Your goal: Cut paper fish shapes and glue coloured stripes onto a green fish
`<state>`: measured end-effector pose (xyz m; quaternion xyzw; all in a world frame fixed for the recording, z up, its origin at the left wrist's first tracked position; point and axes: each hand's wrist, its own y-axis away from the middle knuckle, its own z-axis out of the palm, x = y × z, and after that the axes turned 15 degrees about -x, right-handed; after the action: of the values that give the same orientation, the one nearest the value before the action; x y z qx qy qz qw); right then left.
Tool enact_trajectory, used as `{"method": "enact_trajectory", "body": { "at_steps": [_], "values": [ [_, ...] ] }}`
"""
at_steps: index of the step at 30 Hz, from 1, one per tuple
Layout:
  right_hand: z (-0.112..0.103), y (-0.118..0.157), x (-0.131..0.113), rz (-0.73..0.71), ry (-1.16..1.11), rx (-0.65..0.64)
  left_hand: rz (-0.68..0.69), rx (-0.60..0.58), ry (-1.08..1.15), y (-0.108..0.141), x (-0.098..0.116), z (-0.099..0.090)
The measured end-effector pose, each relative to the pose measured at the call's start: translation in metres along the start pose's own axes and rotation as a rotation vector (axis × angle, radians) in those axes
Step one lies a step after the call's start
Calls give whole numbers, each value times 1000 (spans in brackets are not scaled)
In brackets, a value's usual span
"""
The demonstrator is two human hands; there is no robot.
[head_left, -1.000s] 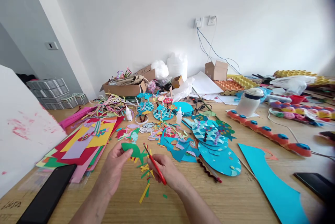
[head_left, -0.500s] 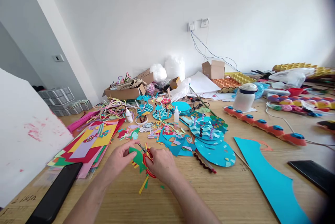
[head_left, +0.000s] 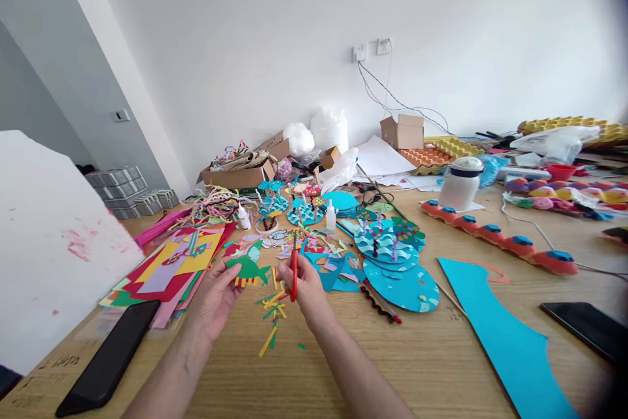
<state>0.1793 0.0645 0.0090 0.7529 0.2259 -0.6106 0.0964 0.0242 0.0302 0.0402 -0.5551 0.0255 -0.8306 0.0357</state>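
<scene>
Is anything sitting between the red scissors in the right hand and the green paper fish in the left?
Nothing visible does. The left hand holds the green paper fish above the table, and the right hand holds the red scissors upright just beside it. Only open air separates them; paper scraps lie below.

The room is bright with soft, even daylight; no lamp or window shows, and the white wall (head_left: 294,27) is lit smoothly, a little greyer at the upper left of the frame. Shadows on the wooden table (head_left: 441,367) are faint and short, lying close under the paper scraps. No strong glare appears. The picture bends like a wide lens toward the edges, and the right corners darken into a black, blurred vignette. The centre is sharp; things at the far right edge are smeared.
</scene>
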Motion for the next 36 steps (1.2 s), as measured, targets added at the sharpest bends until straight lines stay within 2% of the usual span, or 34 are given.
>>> {"method": "enact_trajectory", "body": {
  "at_steps": [4,7,9,16,21,23,26,29,32,36],
  "values": [
    [2,1,-4,-72,-303,-46,-1,26,9,-4,-8,3],
    [4,1,-4,-109,-556,-37,-40,-7,-1,-6,-13,8],
    [2,0,-3,-116,-629,-6,-72,-45,-9,-7,-19,12],
    [-8,-7,9,-89,-569,128,-197,-198,-91,-12,-31,17],
    [-8,-10,13,-42,-487,131,-259,-408,-351,-28,-27,10],
    [-7,-9,13,-26,-420,121,-271,-450,-387,-36,-26,7],
    [-8,-6,12,-31,-275,126,-249,-413,-363,-44,-25,3],
    [-6,-4,12,-21,-230,119,-193,-315,-259,-46,-22,4],
    [-2,-4,12,-3,-323,73,-182,-275,-140,-41,-21,10],
    [1,-6,13,-28,-489,71,-237,-329,-88,-35,-25,21]
  ]
}}
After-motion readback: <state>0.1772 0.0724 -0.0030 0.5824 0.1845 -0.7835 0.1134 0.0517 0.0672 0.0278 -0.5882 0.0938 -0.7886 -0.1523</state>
